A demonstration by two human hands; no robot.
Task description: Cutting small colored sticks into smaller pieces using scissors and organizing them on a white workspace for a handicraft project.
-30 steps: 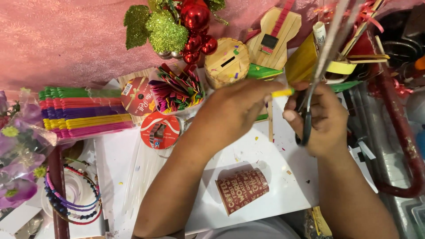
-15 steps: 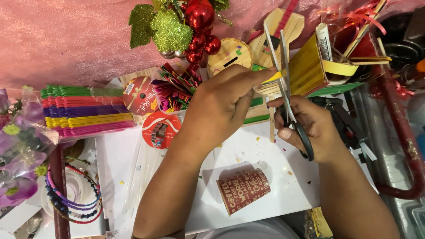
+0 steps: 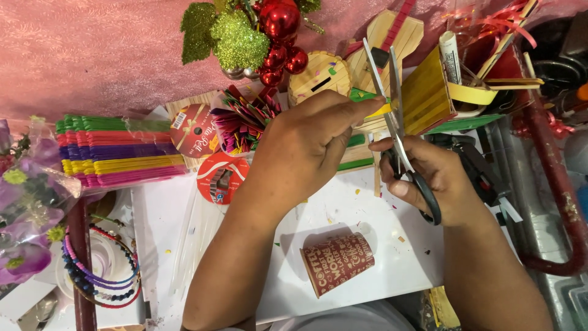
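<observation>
Left hand (image 3: 306,144) is up over the white surface (image 3: 367,208), fingers pinched together on a small yellow stick piece (image 3: 381,111) at the fingertips. Right hand (image 3: 429,181) grips the black-handled scissors (image 3: 398,132), fingers curled through the loops, blades pointing up and slightly apart, touching the yellow piece. Tight quarters above: the round wooden money box (image 3: 320,76), the red baubles (image 3: 278,37) and the yellow stick house (image 3: 425,92) crowd in close. Open room lies below the hands, with only a brown paper cup (image 3: 337,263) lying on its side. The bundle of coloured craft sticks (image 3: 116,152) sits well left, near the sheet's edge.
</observation>
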